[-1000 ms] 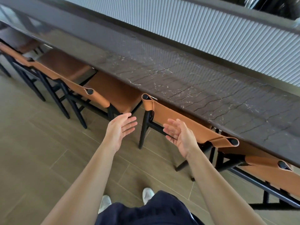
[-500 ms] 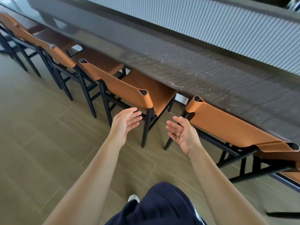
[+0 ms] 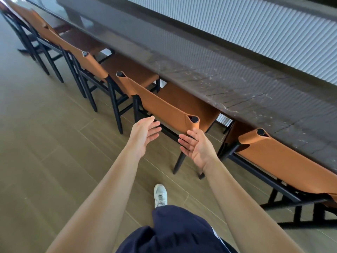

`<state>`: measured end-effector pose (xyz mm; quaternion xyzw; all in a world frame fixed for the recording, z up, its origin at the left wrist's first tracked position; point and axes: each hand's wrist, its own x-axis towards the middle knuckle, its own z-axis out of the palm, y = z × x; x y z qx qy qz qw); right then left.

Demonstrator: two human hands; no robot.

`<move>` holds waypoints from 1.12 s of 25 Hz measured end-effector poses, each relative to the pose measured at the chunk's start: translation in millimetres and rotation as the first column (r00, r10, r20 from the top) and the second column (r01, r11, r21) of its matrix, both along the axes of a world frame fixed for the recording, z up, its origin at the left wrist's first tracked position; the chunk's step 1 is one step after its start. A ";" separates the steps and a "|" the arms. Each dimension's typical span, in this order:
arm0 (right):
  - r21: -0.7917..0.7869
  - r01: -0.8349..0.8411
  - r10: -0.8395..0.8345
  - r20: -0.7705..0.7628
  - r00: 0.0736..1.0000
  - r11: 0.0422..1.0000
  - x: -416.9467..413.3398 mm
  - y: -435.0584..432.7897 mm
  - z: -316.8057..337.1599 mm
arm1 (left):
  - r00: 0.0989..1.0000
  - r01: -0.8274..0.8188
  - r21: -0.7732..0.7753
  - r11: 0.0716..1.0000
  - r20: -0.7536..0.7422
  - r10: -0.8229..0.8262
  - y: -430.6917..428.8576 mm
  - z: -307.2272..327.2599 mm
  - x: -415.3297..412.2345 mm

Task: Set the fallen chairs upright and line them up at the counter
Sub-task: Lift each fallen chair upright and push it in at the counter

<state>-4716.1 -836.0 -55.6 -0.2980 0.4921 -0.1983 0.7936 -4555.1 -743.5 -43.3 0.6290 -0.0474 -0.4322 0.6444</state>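
Row of tan leather chairs with black frames (image 3: 164,106) upright, seats under dark marble bench (image 3: 237,84). Palms facing: left hand (image 3: 145,136) fingers loosely straight, holding nothing, near nearest chair back; right hand (image 3: 196,147) likewise, just beside that back's right corner.

The chairs (image 3: 164,108) wear plain tan, orange-brown leather on backs and seats; their frames (image 3: 116,106) and round post caps (image 3: 194,119) are black; the counter (image 3: 237,92) is dark brown stone, run through with thin pale veins and darker jagged lines; the panel (image 3: 255,33) behind it is pale grey-white, ribbed in fine upright stripes; the floor (image 3: 45,134) is muted olive-brown planks with faint grain and thin light joints; the shoe (image 3: 160,195) is white; the shorts (image 3: 178,230) are navy with a slim white stripe (image 3: 217,235).
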 end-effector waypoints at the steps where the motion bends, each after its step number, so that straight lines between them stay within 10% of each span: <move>1: 0.024 0.002 -0.002 0.002 1.000 1.000 14.4 -6.8 -1.6 | 1.000 -0.007 0.008 1.000 -0.007 0.007 -8.4 -0.8 11.3; 17: 0.390 0.425 -0.396 -0.155 0.905 0.817 152.7 -90.2 -32.2 | 0.990 0.045 0.208 0.977 -0.141 -0.015 -138.0 -38.0 153.4; 28: 0.366 0.779 -0.785 -0.174 0.594 0.509 167.2 -110.5 -55.0 | 0.934 0.187 0.281 0.941 -0.349 -0.082 -176.8 -61.1 239.7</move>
